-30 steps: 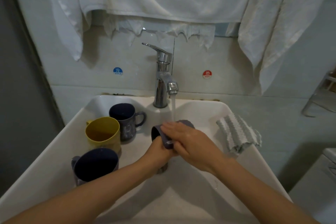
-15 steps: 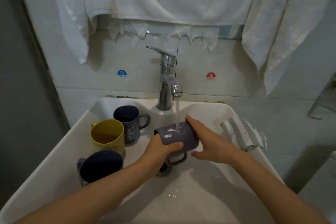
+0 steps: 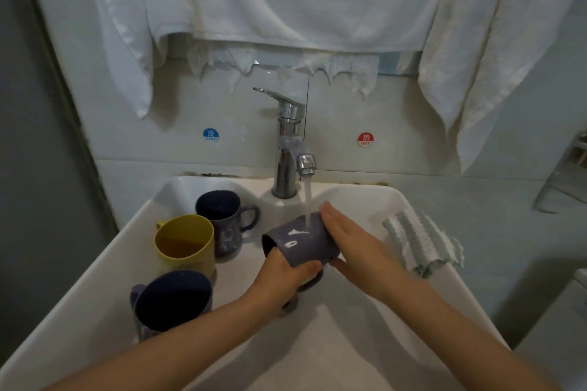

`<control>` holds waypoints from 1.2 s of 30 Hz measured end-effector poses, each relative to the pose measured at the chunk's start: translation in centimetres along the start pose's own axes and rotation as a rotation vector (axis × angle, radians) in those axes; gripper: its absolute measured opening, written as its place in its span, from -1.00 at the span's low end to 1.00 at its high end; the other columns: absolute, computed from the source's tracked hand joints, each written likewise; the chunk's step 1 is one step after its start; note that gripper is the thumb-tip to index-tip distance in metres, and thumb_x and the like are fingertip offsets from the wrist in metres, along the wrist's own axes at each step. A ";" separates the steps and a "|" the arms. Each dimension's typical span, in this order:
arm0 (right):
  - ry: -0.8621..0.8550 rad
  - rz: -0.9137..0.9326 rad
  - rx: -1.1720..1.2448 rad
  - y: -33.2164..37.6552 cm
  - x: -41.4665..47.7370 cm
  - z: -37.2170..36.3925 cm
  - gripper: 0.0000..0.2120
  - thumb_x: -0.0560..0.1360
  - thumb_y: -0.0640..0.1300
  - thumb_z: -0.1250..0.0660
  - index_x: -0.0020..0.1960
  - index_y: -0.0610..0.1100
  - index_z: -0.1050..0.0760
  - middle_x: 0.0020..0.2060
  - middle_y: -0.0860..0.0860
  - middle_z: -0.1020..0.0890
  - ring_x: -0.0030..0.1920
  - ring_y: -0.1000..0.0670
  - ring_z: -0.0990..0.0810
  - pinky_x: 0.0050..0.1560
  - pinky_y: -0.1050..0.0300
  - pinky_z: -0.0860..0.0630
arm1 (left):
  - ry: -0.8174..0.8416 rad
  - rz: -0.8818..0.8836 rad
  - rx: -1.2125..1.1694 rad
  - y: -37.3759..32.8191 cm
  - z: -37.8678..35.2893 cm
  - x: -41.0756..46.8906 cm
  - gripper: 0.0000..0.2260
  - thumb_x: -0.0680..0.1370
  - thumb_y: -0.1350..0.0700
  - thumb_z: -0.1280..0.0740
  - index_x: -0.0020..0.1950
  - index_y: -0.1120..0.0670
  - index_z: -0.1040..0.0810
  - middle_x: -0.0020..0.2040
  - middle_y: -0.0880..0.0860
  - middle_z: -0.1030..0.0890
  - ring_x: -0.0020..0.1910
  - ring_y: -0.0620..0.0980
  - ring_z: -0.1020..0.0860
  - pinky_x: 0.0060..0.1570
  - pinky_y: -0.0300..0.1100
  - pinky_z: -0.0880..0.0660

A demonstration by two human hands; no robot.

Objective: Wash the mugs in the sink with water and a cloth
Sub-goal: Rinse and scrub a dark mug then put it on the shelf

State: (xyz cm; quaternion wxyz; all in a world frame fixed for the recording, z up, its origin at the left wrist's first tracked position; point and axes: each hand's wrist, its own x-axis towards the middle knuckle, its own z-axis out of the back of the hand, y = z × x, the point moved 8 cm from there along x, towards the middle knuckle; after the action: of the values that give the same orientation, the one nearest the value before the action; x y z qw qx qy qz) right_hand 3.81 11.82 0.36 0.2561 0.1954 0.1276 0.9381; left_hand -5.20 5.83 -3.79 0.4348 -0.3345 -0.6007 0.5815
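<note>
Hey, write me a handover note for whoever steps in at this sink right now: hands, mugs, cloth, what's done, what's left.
Left hand grips the grey mug, held on its side under the running tap.
Right hand is open, straight fingers against the mug's far end.
Yellow mug, back dark mug and front dark mug stand at the left of the sink.
Striped cloth lies on the right rim, not in hand.
Done: grey mug is getting its rinse.
Left: cloth scrub, then the other three mugs; I cannot tell whether any is already clean.
</note>
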 end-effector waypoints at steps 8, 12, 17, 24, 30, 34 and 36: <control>0.003 -0.039 -0.162 -1.6 -0.1 0.2 -0.28 0.58 -0.10 -0.23 0.54 -0.08 0.18 0.53 0.02 0.03 0.51 0.02 -0.04 0.38 0.33 0.08 | 0.002 -0.023 -0.069 -0.1 0.0 -0.1 -0.59 0.44 0.37 -0.36 0.27 0.20 -0.45 0.15 0.11 -0.59 0.15 0.01 -0.56 0.06 -0.28 -0.52; 0.046 0.123 -0.157 1.1 -0.3 -1.1 -0.29 0.41 -0.24 -0.42 0.47 -0.28 -0.18 0.44 -0.22 -0.26 0.42 -0.21 -0.30 0.37 0.05 -0.12 | 0.024 -0.032 -0.074 -0.2 0.4 -0.2 -0.59 0.43 0.32 -0.35 0.27 0.19 -0.46 0.15 0.09 -0.60 0.15 0.00 -0.57 0.12 -0.21 -0.52; 0.013 0.086 -0.167 0.5 -0.2 0.6 -0.25 0.52 -0.11 -0.32 0.53 -0.13 0.07 0.52 -0.04 -0.06 0.50 -0.02 -0.13 0.45 0.23 -0.03 | 0.007 -0.019 -0.065 -0.1 0.2 0.0 -0.58 0.45 0.39 -0.34 0.29 0.19 -0.45 0.15 0.13 -0.60 0.13 0.04 -0.57 0.12 -0.18 -0.53; 0.140 0.204 -0.185 2.7 -0.5 -1.3 -0.30 0.47 -0.28 -0.18 0.53 -0.09 0.03 0.52 -0.02 -0.05 0.52 -0.01 -0.03 0.50 0.16 0.01 | 0.006 -0.008 0.026 -0.8 -0.1 -0.2 -0.62 0.48 0.35 -0.35 0.29 0.23 -0.43 0.21 0.15 -0.54 0.23 0.10 -0.49 0.23 -0.09 -0.46; 0.106 0.084 -0.226 1.2 -0.5 0.4 -0.32 0.56 -0.12 -0.19 0.54 -0.04 0.13 0.53 0.04 0.02 0.51 0.07 0.00 0.31 0.42 0.21 | 0.034 0.027 -0.002 -0.6 -0.7 -0.4 -0.55 0.38 0.27 -0.40 0.27 0.20 -0.45 0.17 0.18 -0.57 0.14 0.04 -0.55 0.09 -0.22 -0.51; 0.128 0.127 -0.226 2.3 -0.7 0.0 -0.29 0.51 -0.17 -0.23 0.54 -0.05 0.08 0.53 0.02 -0.02 0.51 0.03 -0.03 0.39 0.36 0.17 | 0.048 0.113 0.043 -0.1 -0.3 -0.6 -0.63 0.43 0.35 -0.36 0.22 0.30 -0.45 0.12 0.32 -0.57 0.07 0.13 -0.58 0.03 -0.19 -0.53; 0.182 0.214 -0.150 4.1 -1.0 -1.3 -0.27 0.49 -0.24 -0.25 0.53 0.00 0.05 0.53 0.05 -0.05 0.51 0.05 -0.02 0.49 0.23 0.04 | 0.065 0.146 0.220 1.1 -0.7 -0.9 -0.58 0.39 0.57 -0.27 0.22 0.52 -0.29 0.12 0.50 -0.43 0.24 0.31 -0.42 0.24 -0.12 -0.45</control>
State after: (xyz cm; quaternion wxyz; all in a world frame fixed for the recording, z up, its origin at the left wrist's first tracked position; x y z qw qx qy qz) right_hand 2.31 7.71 0.27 0.1560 0.1024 0.0583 0.9807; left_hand -4.27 5.37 -5.04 0.4445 -0.3461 -0.4929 0.6631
